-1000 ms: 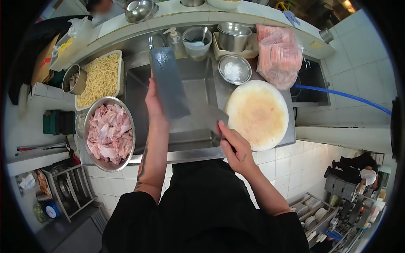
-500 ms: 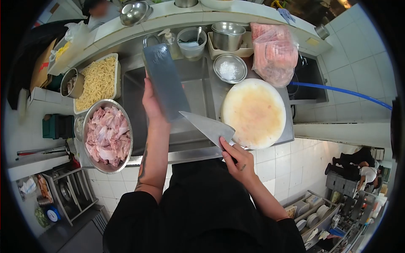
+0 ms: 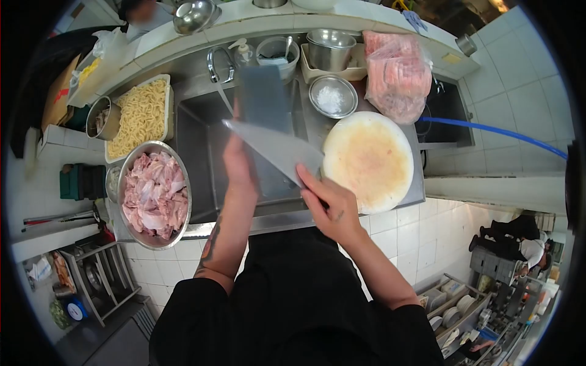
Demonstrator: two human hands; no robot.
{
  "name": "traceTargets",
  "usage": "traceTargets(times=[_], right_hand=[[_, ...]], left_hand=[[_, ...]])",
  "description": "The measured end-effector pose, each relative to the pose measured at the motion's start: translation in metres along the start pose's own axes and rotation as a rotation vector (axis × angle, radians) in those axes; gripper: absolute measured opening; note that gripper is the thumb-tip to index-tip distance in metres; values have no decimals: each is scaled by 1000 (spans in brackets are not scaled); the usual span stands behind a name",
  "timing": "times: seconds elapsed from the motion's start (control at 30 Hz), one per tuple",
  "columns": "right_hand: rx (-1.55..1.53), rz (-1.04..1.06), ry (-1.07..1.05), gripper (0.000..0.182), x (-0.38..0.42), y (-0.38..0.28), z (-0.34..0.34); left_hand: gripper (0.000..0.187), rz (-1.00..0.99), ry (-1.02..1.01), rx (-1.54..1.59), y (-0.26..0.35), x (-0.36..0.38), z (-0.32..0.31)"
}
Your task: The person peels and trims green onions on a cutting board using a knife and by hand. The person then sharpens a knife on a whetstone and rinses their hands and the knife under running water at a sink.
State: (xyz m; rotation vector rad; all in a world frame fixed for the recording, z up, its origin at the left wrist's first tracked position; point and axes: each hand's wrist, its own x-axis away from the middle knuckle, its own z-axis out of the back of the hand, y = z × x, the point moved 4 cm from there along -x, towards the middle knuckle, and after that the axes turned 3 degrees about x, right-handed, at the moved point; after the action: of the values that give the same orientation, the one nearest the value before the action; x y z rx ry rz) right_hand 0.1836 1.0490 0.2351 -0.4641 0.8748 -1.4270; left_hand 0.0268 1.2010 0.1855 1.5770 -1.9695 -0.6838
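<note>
Tiled kitchen, steel worktop w/ sink in the middle. Left hand closed round a grey sharpening stone, held up over the sink. Right hand gripping handle of a cleaver, blade laid across the stone. Bowl of raw chicken to the left, noodle tray behind it, round chopping board to the right.
</note>
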Motion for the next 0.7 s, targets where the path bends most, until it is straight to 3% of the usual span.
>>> traceTargets(times=[0.13,0.23,0.3,0.43,0.5,0.53,0.57,0.7], right_hand=[[-13,-68,-39,49,53,15,-3],[4,-41,-35,50,35,14,-8],[-6,-1,1,50,-8,0,-9],[-54,47,46,49,-39,-13,-7],[-27,43,16,49,-5,2,-11],[-4,38,-8,49,14,8,-13],[-8,46,-15,49,25,8,-12],[-35,4,-40,50,15,6,-13]], left_hand=[[58,50,-96,286,36,-21,15],[60,40,-152,167,32,-18,16],[58,34,25,109,13,3,1],[57,162,36,9,-8,11,7],[59,20,-3,42,15,-2,3],[60,53,-128,120,30,-10,1],[51,27,-61,282,38,-18,7],[55,65,-38,171,35,-15,18]])
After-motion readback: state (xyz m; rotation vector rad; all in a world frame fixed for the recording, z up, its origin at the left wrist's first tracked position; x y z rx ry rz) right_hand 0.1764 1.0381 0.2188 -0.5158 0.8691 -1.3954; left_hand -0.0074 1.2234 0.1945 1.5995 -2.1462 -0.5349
